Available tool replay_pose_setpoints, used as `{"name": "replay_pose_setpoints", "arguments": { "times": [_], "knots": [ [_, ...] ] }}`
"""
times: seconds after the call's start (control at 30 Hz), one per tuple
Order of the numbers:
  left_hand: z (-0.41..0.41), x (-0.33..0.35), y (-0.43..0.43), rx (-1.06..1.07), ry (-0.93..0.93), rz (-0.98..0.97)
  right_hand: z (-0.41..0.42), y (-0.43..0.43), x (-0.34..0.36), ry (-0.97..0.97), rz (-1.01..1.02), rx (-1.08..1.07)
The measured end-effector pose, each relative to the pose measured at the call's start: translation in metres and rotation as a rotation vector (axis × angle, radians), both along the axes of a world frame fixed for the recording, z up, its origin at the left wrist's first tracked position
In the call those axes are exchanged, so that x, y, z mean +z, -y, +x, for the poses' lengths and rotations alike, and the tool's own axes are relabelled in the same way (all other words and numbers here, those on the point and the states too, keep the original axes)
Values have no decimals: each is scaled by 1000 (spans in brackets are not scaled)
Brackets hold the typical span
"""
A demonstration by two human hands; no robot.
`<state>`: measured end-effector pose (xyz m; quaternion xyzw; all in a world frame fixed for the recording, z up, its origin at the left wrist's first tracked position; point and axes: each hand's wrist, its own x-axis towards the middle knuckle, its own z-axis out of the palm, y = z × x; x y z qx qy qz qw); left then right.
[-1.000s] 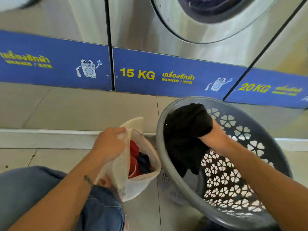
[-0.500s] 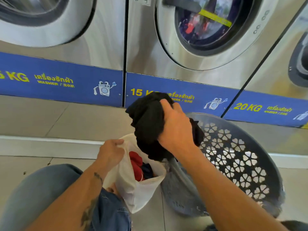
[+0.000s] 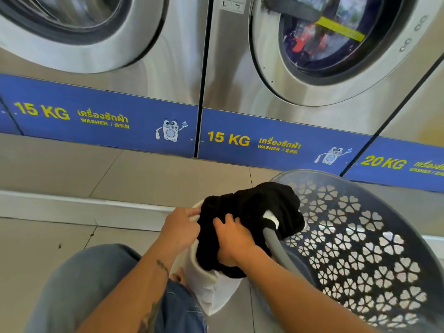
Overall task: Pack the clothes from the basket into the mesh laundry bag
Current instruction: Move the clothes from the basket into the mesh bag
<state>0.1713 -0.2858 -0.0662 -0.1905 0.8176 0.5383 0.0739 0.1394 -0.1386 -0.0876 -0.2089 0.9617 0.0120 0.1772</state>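
Landmark: the mouth of my mesh laundry bag (image 3: 211, 288); every place below is read from it.
Black garment (image 3: 252, 212): bunched over the mouth, its lower part already inside, its upper part draped away from me over the near rim of the basket (image 3: 276, 246).
Long axis: runs from the mouth up and to my right, toward the basket, so the loose end lies on the far right side of the mouth.
Right hand (image 3: 234, 239): directly over the mouth, fingers closed into the black cloth, pressing down.
Left hand (image 3: 181, 228): at the left edge of the mouth, pinched shut on the white bag rim, holding it open.
Nearer hand: my right, already on the cloth; the loose end lies just beyond its fingertips.
Basket: touching the bag on its right, tipped toward me; I see no other clothes in the part showing.
Next, as I judge it: draw the draped end back left and down into the mouth.
Risk: the cloth catching on the basket rim.
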Motion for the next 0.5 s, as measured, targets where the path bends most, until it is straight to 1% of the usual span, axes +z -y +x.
{"name": "replay_pose_setpoints", "arguments": {
  "times": [0.07, 0.1, 0.17, 0.23, 0.3, 0.37, 0.4, 0.43, 0.5],
  "knots": [
    [-2, -2, -1, -8, 11, -36, 4, -4, -16, 108, -74, -4],
    [-2, 0, -1, -16, 5, -46, 9, -7, -25, 137, -66, 21],
    [-2, 0, -3, -69, -12, -49, 15, -15, -50, 206, -3, 61],
    [-1, 1, -6, -139, 2, -59, 15, -21, -67, 298, 104, 38],
    [-2, 0, -7, -176, 12, -134, 13, -17, -69, 356, 207, 44],
    [-4, -2, -7, -158, 38, -199, 14, -3, -64, 358, 229, 68],
    [-4, -2, -7, -143, 57, -213, 15, 5, -64, 366, 180, 67],
    [-4, -2, -8, -133, 74, -233, 15, 11, -61, 397, 80, 53],
    [-4, -2, -9, -129, 106, -297, 12, 11, -52, 533, -234, -61]
  ]
}}
